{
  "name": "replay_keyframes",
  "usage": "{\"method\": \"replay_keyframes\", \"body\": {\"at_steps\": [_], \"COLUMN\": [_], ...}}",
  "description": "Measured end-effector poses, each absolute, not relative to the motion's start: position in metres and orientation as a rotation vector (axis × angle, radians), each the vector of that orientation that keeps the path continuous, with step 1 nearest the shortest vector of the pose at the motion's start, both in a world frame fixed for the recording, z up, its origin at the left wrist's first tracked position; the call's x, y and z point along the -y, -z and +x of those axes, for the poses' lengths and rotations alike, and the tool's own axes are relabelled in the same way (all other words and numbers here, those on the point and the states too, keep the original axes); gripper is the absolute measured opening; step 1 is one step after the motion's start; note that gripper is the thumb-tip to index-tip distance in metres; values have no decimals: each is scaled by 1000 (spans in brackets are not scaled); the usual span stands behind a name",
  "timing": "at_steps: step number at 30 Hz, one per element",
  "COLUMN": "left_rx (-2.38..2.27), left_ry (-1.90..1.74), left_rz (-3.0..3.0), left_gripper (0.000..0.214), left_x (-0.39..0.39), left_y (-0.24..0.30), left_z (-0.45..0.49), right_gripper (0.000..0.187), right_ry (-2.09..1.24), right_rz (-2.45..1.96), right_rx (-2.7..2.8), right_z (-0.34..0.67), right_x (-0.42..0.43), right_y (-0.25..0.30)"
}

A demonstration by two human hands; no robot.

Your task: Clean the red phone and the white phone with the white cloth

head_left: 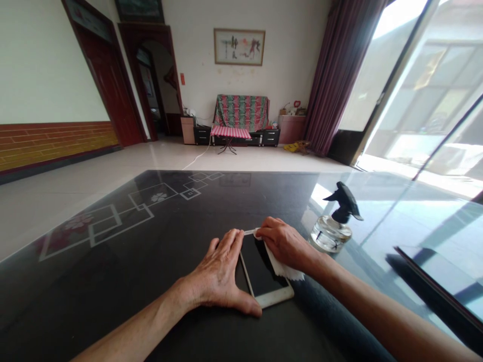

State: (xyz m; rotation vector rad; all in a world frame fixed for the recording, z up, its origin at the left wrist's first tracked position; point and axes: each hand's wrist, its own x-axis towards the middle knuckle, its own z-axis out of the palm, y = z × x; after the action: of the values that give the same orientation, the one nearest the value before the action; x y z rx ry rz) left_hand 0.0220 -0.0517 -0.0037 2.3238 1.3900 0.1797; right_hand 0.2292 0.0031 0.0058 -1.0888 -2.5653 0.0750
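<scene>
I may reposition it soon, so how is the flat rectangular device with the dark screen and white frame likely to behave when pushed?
The device will probably slide rather than roll or tip, since it lies flat on a glossy black tabletop. Its straight edges suggest stiffness. The shiny dark screen looks like glass, so it may be fragile.

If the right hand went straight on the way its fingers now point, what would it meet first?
Probably the left hand, whose fingertips sit near the far left corner of the white-framed device, across from the right hand; depth is uncertain from one view.
</scene>
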Motion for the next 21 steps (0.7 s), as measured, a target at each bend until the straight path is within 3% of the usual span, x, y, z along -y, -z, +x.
{"method": "replay_keyframes", "body": {"at_steps": [21], "left_rx": [-1474], "left_ry": [-250], "left_rz": [2260], "left_gripper": [150], "left_x": [54], "left_y": [9], "left_z": [22], "right_gripper": [27], "right_ry": [0], "right_rz": [-1182], "right_rx": [2537], "right_z": [216], "right_x": [-5], "right_y": [-4]}}
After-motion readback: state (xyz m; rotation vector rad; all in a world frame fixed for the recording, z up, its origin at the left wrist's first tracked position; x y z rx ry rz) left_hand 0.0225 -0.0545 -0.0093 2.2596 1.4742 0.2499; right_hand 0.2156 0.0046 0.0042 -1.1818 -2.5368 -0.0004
